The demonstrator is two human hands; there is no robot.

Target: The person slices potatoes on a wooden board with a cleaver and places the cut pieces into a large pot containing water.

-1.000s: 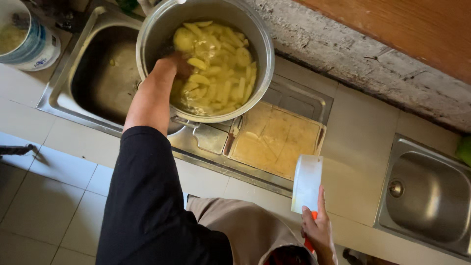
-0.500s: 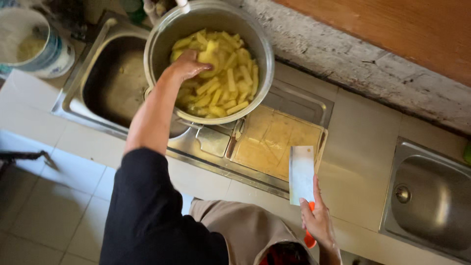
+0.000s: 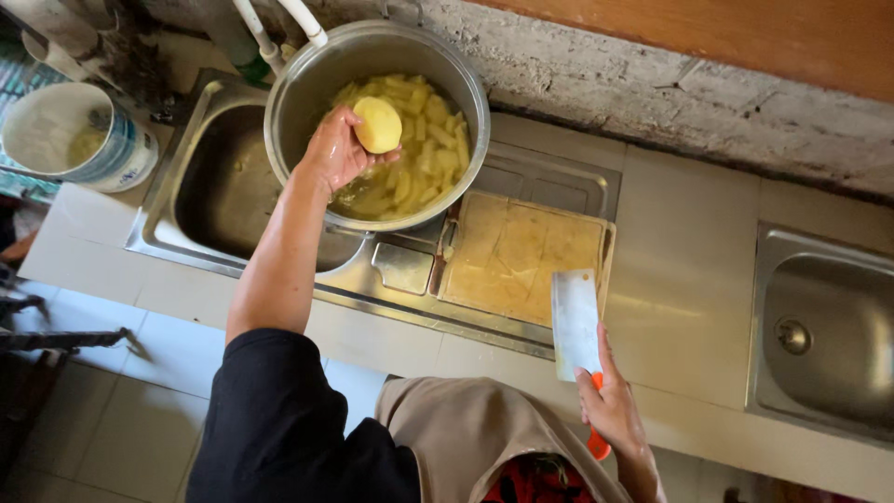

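lifted from pot (image 3: 307,88), left hand (image 3: 335,149) holds potato (image 3: 377,124); cleaver (image 3: 575,321) right.

1. I have one view, a camera worn on the person's head.
2. It looks steeply down over the tabletop (image 3: 689,279), facing the rough wall (image 3: 652,84).
3. It sits close, at arm's reach; both forearms enter from the bottom edge.

The left hand (image 3: 337,149) is raised on an outstretched bare forearm, fingers curled closed in a grasp. The right hand (image 3: 610,405) sits low near the body, fist closed, wrist bent upward
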